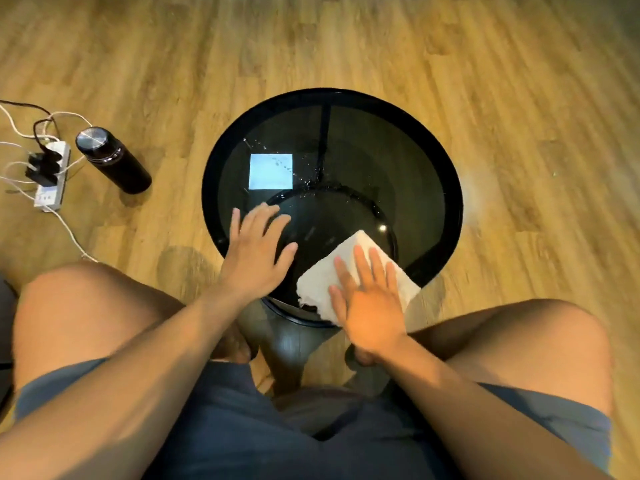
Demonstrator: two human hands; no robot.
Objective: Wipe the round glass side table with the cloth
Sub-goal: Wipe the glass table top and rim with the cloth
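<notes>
Neither grip is clenching anything: the right hand [372, 306] is lying flat and spread on the folded white cloth [349, 268], pressing it down with the palm rather than pinching it, and the left hand [258, 249] is resting released, fingers fanned, on the glass. From where I am standing that looks sensible. A flat palm is spreading pressure across the whole pad of cloth, so more of it is meeting the glass, and the free hand is probably steadying the light round surface [450, 188] so it is not sliding or rocking under the push.

Taking the round top as a clock face with twelve at the far side from the person, the cloth is sitting at about five o'clock, one corner reaching in towards the centre and the near edge hanging just over the dark rim. The left hand is lying at about seven to eight o'clock, its heel over the rim and its fingertips pointing inward. Both forearms are coming in from the seated person's knees, angling towards each other, wrists low and nearly level with the glass.

Water droplets [277, 164] are showing around ten to twelve o'clock, beside a bright square reflection [270, 171], so I judge most of the far half is not yet wiped.

Off on the floor, well apart at nine o'clock, a dark bottle [112, 161] is lying near a power strip [48, 178] with cables.
</notes>
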